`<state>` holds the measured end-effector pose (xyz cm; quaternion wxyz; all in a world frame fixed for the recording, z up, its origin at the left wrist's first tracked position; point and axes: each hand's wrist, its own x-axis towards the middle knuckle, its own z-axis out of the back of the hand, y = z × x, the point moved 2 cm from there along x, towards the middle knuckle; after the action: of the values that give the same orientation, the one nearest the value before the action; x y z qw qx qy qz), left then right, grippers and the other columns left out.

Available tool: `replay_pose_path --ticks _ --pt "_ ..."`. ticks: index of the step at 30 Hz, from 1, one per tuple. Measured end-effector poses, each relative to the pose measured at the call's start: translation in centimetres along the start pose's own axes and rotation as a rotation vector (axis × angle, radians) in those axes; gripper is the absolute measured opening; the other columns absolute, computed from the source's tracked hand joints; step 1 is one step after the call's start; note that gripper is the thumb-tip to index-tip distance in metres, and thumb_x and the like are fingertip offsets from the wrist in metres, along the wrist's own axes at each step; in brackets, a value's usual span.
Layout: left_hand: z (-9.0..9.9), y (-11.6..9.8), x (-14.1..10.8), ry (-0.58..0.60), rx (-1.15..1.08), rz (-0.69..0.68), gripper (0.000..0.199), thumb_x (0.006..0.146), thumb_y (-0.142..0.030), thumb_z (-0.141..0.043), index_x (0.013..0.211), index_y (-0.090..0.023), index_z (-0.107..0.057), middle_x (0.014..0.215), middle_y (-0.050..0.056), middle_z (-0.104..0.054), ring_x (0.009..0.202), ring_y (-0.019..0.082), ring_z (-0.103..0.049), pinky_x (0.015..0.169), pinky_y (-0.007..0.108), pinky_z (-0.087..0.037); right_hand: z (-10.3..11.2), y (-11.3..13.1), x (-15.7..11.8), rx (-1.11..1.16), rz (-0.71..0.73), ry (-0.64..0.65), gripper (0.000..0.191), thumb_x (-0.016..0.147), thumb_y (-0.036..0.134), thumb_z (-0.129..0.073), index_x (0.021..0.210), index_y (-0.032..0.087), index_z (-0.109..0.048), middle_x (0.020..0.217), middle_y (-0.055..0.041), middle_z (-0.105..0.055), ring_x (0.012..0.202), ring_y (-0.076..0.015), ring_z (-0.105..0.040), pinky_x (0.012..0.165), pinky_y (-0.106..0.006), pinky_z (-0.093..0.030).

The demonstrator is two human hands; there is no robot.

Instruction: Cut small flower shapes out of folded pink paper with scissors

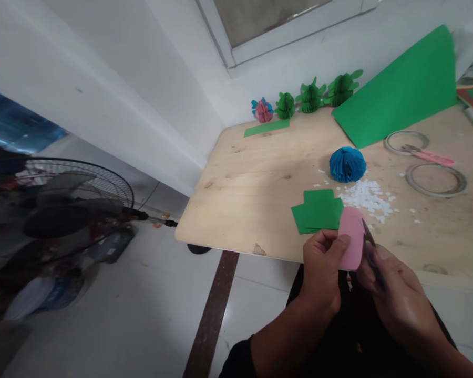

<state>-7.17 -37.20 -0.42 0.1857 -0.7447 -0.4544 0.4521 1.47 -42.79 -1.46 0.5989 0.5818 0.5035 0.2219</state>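
Between thumb and fingers, my left hand pinches a pink piece of paper with rounded corners, held over the table's front edge. My right hand is closed around a pair of dark-handled scissors. Their blades lie at the paper's upper right edge; whether they are cutting into it I cannot tell. Just beyond my left hand lie several cut green paper pieces, overlapping. Small white paper bits are scattered past the pink paper, with a blue paper honeycomb ball behind them.
Two tape rolls and a pink-handled tool sit at the right. A large green sheet leans at the back. Green paper figures and a pink one line the wall, behind a green strip. A fan stands left.
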Motion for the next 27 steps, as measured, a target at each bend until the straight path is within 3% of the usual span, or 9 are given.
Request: replay_pose_path --ticks 11,27 --pt "-0.36 -0.02 -0.47 -0.004 -0.032 0.006 0.030 0.058 -0.033 -0.088 0.067 -0.015 -0.065 0.066 0.000 -0.064 0.059 0.010 -0.057 0.062 0.024 -0.045 -0.04 0.09 0.07 -0.011 0.006 -0.023 0.049 0.082 0.062 -0.066 0.055 0.027 -0.046 0.054 0.0019 -0.039 0.052 -0.0168 -0.039 0.048 -0.031 -0.037" --pt "-0.47 0.16 -0.83 0.006 -0.070 0.030 0.024 0.060 -0.026 -0.086 0.066 -0.013 -0.066 0.067 0.001 -0.063 0.063 0.009 -0.053 0.064 0.021 -0.042 -0.17 0.21 0.11 -0.035 0.038 -0.061 0.051 0.082 0.062 -0.066 0.053 0.027 -0.043 0.052 0.0020 -0.035 0.050 -0.0167 -0.034 0.044 -0.031 -0.033"
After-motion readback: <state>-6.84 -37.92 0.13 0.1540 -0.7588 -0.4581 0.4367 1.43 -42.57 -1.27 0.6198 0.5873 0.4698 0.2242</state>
